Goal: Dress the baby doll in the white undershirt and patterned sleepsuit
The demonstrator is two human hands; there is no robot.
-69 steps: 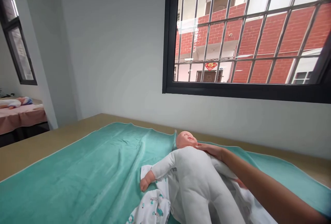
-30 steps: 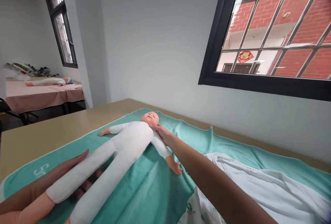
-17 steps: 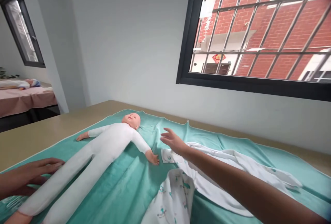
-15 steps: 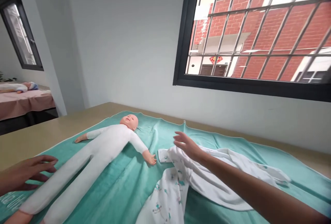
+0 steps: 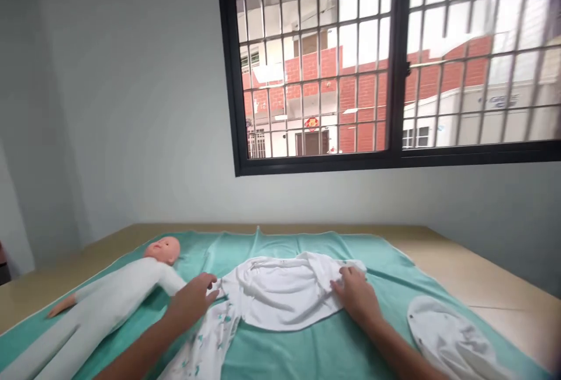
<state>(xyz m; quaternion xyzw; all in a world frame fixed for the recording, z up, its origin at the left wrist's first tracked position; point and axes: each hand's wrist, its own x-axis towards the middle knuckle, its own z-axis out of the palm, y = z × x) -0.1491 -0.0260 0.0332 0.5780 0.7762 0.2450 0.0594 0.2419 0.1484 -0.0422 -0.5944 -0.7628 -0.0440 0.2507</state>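
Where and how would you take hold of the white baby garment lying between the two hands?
Probably at the two outer ends of the white baby garment, pinched from above, one from each side. It lies loosely spread on the green towel, its neckline at the far edge, with one end by the left hand and the other by the right hand.

Head view: left hand [image 5: 191, 300] and right hand [image 5: 357, 296], both bare, matching build. Slender fingers, rounded tips, narrow bare wrists. Left forearm [image 5: 140, 348] and right forearm [image 5: 397, 346] slim, smooth outline, widening away from wrist, bare down to frame's lower edge. Nail detail too small and soft to read. Upper arms, torso out of frame; clothing there can't be told.
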